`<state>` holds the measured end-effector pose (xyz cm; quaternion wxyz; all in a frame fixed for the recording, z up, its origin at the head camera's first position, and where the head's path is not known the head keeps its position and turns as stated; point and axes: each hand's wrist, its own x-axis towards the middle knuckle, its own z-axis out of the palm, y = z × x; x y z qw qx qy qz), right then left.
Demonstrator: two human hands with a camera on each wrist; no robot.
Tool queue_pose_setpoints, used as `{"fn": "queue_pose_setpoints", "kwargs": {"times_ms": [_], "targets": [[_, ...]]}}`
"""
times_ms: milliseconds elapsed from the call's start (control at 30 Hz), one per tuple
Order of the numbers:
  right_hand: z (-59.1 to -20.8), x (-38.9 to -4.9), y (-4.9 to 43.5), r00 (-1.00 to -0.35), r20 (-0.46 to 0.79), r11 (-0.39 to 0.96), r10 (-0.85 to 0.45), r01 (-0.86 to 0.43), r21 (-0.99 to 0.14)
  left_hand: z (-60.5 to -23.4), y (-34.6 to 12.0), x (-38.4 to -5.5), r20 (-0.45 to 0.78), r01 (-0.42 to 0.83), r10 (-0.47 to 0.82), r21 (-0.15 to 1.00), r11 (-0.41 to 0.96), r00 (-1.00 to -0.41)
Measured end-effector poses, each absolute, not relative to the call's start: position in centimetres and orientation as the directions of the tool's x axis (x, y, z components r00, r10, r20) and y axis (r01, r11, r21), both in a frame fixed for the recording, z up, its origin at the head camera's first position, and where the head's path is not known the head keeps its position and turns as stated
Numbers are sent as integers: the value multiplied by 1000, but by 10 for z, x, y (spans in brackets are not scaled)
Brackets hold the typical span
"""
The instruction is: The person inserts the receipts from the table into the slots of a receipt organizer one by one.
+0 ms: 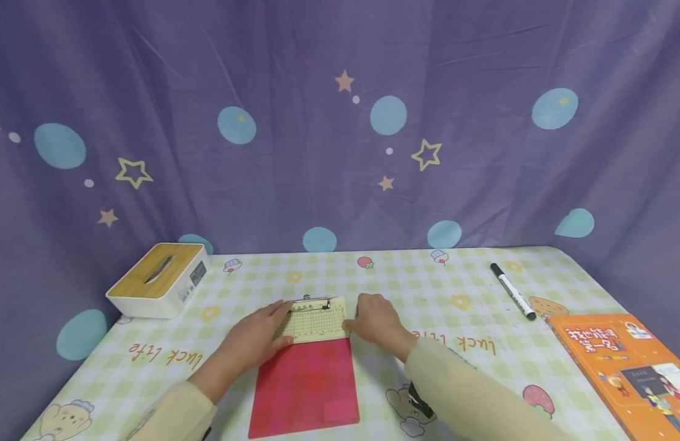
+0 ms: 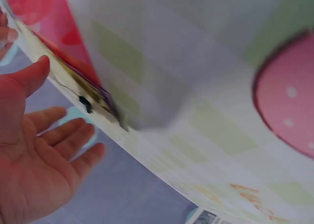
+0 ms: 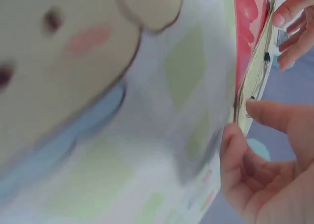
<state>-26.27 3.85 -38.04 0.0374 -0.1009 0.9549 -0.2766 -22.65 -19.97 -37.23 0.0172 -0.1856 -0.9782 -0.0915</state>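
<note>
A cream pad of printed forms (image 1: 317, 323) lies across the top of a red see-through folder (image 1: 306, 392), with a metal clip and black fittings along the pad's far edge. My left hand (image 1: 264, 335) rests at the pad's left side; its fingers look relaxed and fairly straight in the left wrist view, the thumb close to the paper. At the other end, my right hand (image 1: 379, 321) pinches the pad's right edge. In the right wrist view its thumb lies on top of the pad (image 3: 255, 69) and the curled forefinger is at the edge.
A white tissue box with a wooden lid (image 1: 159, 278) stands at the back left. On the right lie a black-and-white marker (image 1: 513, 291) and an orange book (image 1: 620, 367). A checked cloth (image 1: 406, 275) covers the table, with a purple curtain (image 1: 295, 184) behind.
</note>
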Motion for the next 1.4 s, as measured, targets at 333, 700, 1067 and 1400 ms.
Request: {"fn": "queue_pose_setpoints", "kwargs": {"times_ms": [333, 700, 1067, 1400], "targets": [[-373, -253, 33, -828, 135, 758, -545, -555, -343, -365, -194, -209, -115, 260, 293, 237, 936, -949], [-386, -236, 14, -813, -98, 803, -574, -534, -266, -369, -197, -207, -231, 212, 264, 228, 950, -936], [-401, -236, 24, -832, -88, 812, -549, -504, -294, -372, -184, -210, -260, 190, 246, 223, 956, -934], [-395, -232, 57, -832, -78, 809, -550, -507, -298, -374, -157, -211, -230, 237, 279, 192, 952, -932]]}}
